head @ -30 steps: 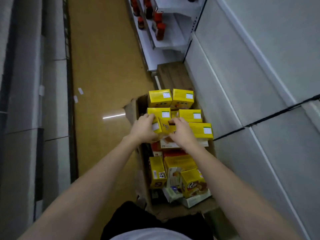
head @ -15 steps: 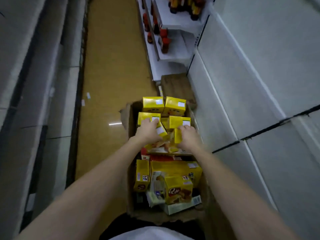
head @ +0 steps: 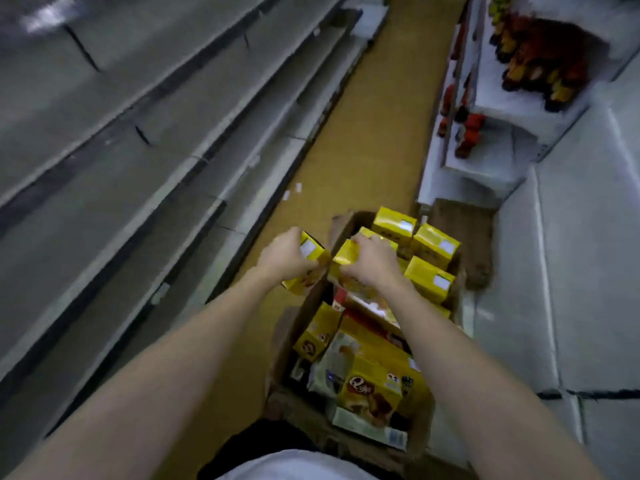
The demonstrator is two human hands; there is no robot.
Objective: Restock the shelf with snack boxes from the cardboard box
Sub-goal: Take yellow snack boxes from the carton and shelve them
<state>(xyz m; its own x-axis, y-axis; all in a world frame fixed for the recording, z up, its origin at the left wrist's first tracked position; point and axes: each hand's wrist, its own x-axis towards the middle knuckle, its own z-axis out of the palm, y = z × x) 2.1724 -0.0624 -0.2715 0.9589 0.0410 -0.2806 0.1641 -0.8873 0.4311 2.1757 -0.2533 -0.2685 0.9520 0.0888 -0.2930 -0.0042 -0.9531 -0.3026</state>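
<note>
An open cardboard box [head: 292, 344] stands on the floor in front of me, filled with several yellow snack boxes [head: 431, 280]. My left hand [head: 285, 256] grips one yellow snack box [head: 306, 268], lifted over the box's left wall. My right hand [head: 372, 263] grips a second yellow snack box [head: 346, 254] right beside it, above the pile. The two held boxes nearly touch. Grey shelf boards [head: 166, 140] run along the left.
The brown aisle floor [head: 374, 133] stretches ahead between the shelving. A white shelf unit [head: 491, 109] with red and dark bottles stands at the upper right. Pale grey panels [head: 571, 271] line the right side. A brown flap or mat [head: 471, 233] lies behind the box.
Both hands have lifted a yellow snack box each out of the pile and moved left. The view has swung left toward the grey shelves.
</note>
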